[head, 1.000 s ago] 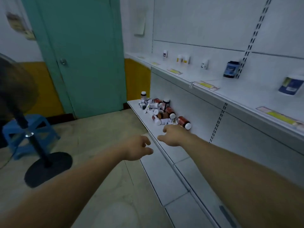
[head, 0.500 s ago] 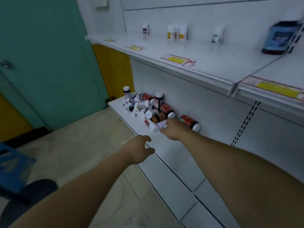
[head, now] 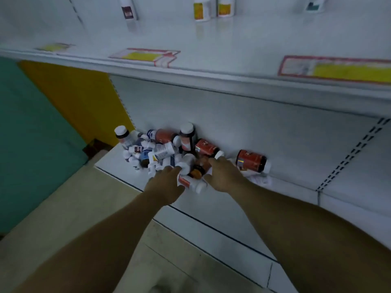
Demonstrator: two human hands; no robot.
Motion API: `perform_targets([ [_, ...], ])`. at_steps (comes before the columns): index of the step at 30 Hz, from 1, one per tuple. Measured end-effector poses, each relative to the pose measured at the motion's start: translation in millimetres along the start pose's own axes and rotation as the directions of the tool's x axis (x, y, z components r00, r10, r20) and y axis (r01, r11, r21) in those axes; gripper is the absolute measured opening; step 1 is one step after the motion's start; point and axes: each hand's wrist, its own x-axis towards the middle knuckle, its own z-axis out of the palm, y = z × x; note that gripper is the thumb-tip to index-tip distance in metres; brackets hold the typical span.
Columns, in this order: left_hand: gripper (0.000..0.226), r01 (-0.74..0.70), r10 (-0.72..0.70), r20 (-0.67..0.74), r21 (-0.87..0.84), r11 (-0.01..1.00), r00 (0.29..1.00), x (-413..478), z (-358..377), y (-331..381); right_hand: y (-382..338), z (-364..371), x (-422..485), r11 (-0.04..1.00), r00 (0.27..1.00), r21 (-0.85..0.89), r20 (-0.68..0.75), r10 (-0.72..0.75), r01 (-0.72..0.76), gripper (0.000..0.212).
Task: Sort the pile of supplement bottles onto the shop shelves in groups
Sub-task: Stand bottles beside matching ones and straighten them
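1. Left hand (head: 166, 183): the fingers reach forward and the thumb sits low on the near side. The base of a small red bottle (head: 189, 183) lies between them. The hand touches it, but its back hides the fingers, so I cannot tell whether the grasp has closed.
2. Right hand (head: 224, 176): palm down, fingers loosely spread over an amber bottle (head: 197, 170). It holds nothing that shows, and contact is unclear.
3. Key relation: the small red bottle lies on its side between the two hands. Its long axis runs left to right, and its white cap points right, just beside the right thumb. The left hand is on it and looks the better placed to lift it.
4. Pile (head: 160, 151): on the low shelf (head: 211, 208), just far and left of the hands, against the back panel. Most bottles lie flat and two stand upright.
5. A big red bottle (head: 251, 160) lies apart to the right, on its side, cap to the right. A folded paper (head: 259, 179) lies near it.
6. Upper shelf (head: 232, 45): a few white bottles (head: 202, 9) stand at the far back, with price tags (head: 146, 57) lying near the front. The sorting looks barely begun.
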Motion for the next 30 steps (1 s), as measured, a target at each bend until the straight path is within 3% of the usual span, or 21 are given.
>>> perform_targets([
  [3, 0.084, -0.163, 0.168, 0.045, -0.106, 0.981, 0.985, 49.7, 11.9, -27.7, -16.5, 29.5, 27.9, 0.989, 0.994, 0.109, -0.018, 0.105, -0.103, 0.054],
  [6, 0.105, -0.272, 0.281, 0.113, -0.089, 0.958, 0.953, 91.4, 25.4, -48.0, -29.4, 49.4, 49.1, 0.962, 0.975, 0.169, -0.022, 0.221, -0.214, 0.058],
  [9, 0.112, -0.333, 0.356, 0.178, -0.150, 0.931, 0.917, 118.8, 33.4, -55.2, -34.5, 63.9, 58.0, 0.938, 0.947, 0.149, -0.020, 0.321, -0.314, 0.062],
  [12, 0.099, -0.322, 0.374, 0.222, -0.238, 0.916, 0.900, 138.1, 42.0, -56.7, -31.9, 78.3, 66.4, 0.934, 0.940, 0.127, -0.029, 0.340, -0.334, 0.065],
  [18, 0.061, -0.323, 0.395, 0.122, -0.389, 0.863, 0.910, 154.8, 56.8, -58.5, -29.3, 98.5, 77.3, 0.949, 0.950, 0.075, -0.044, 0.310, -0.306, 0.068],
  [25, 0.026, -0.296, 0.320, -0.045, -0.519, 0.802, 0.946, 146.9, 47.9, -59.7, -41.1, 87.2, 66.5, 0.830, 0.884, 0.515, -0.262, 0.388, -0.212, 0.051],
  [27, 0.026, -0.272, 0.286, -0.071, -0.582, 0.767, 0.956, 139.0, 39.9, -59.8, -48.4, 76.0, 57.0, 0.794, 0.862, 0.577, -0.289, 0.417, -0.191, 0.049],
  [30, 0.036, -0.157, 0.186, -0.054, -0.783, 0.602, 0.981, 113.6, 18.7, -53.3, -55.6, 59.4, 34.1, 0.731, 0.799, 0.673, -0.378, 0.468, -0.111, 0.040],
])
